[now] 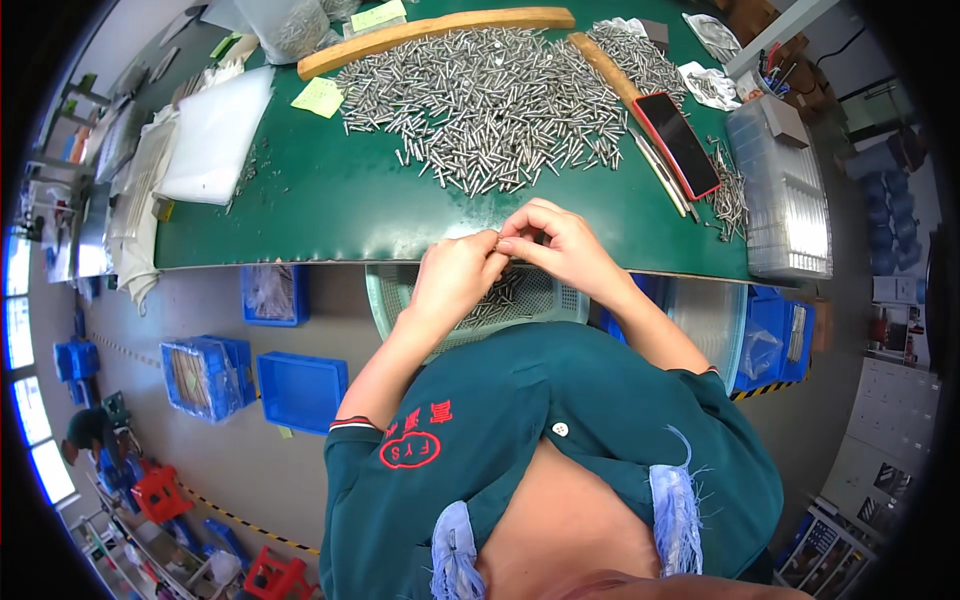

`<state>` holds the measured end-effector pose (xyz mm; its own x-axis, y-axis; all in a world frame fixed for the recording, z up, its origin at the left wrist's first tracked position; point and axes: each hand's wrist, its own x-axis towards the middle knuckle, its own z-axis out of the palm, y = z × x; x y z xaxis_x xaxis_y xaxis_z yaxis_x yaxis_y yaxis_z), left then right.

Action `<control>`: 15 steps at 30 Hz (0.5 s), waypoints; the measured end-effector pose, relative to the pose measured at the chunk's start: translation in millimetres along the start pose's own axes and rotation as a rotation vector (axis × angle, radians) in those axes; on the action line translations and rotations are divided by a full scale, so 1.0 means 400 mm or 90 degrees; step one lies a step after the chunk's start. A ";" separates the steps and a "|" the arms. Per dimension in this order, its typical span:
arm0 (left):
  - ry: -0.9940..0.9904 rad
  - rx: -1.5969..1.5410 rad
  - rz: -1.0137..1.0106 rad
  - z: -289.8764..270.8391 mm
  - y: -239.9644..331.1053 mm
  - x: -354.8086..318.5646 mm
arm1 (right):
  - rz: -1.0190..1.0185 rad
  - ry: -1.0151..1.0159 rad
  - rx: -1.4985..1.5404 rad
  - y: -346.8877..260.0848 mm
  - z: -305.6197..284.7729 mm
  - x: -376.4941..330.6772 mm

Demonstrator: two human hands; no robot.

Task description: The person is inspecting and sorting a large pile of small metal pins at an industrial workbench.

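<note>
A: Head view: both hands meet at the near edge of the green table, pinching one small metal pin between them. The left hand grips one end, the right hand the other.

B: Why there?

A: Probably because the pale basket sits right below, already holding pins. The big pin heap, fenced by wooden strips, lies just ahead, with a phone to its right.
</note>
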<state>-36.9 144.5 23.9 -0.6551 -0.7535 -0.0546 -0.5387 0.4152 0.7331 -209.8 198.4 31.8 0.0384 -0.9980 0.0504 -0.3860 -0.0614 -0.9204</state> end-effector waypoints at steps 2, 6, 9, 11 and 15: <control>-0.012 0.027 -0.008 -0.006 0.022 0.004 | 0.024 0.015 0.012 0.004 0.002 -0.012; -0.045 -0.051 0.016 -0.023 0.033 0.011 | 0.105 0.093 0.186 0.055 -0.015 -0.028; 0.133 0.036 0.027 -0.034 -0.004 0.044 | 0.178 0.073 0.064 0.056 -0.058 -0.032; 0.133 0.090 -0.003 -0.032 -0.020 0.074 | 0.179 0.074 -0.026 0.023 -0.056 -0.030; 0.260 0.248 0.027 0.011 -0.037 0.118 | 0.105 0.122 -0.222 0.008 -0.034 -0.024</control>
<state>-62.1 105.0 7.4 -0.4634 -0.8362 0.2933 -0.7231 0.5481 0.4204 -224.1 207.8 33.6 -0.2098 -0.9776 0.0146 -0.6626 0.1312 -0.7373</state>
